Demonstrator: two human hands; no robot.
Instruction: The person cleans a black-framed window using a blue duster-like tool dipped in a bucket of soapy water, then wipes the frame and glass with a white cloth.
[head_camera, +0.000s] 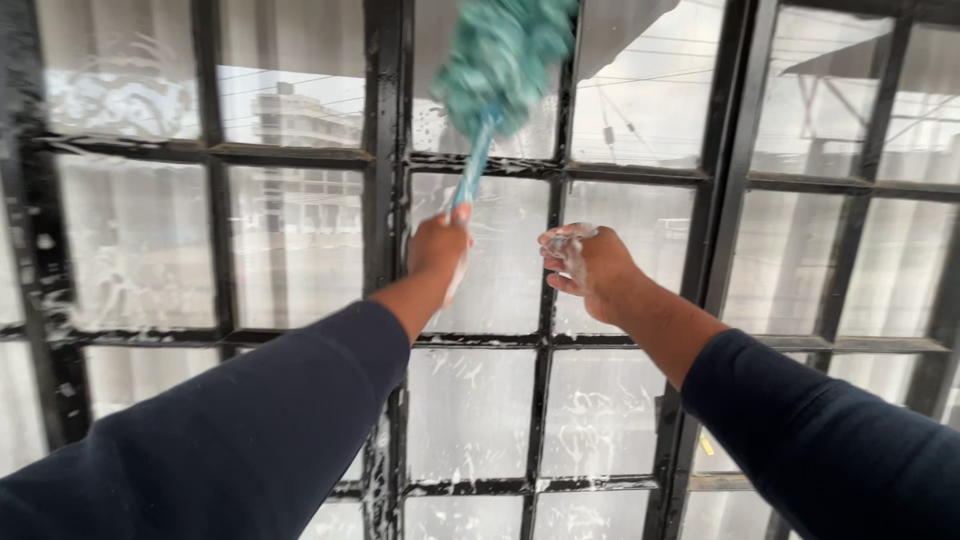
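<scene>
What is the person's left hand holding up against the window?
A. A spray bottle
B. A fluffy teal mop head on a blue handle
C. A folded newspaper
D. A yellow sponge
B: the left hand grips a blue handle topped by a fluffy teal mop head pressed to the soapy window; the right hand, wet with suds, is raised beside it.

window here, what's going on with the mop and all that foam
A person is scrubbing a black-framed window with a teal mop. The left hand grips the mop's blue handle and holds its fluffy head up against an upper pane. The right hand is raised beside it, soapy, fingers curled, holding nothing that can be made out. Suds streak the panes and cling to the bars.
</scene>
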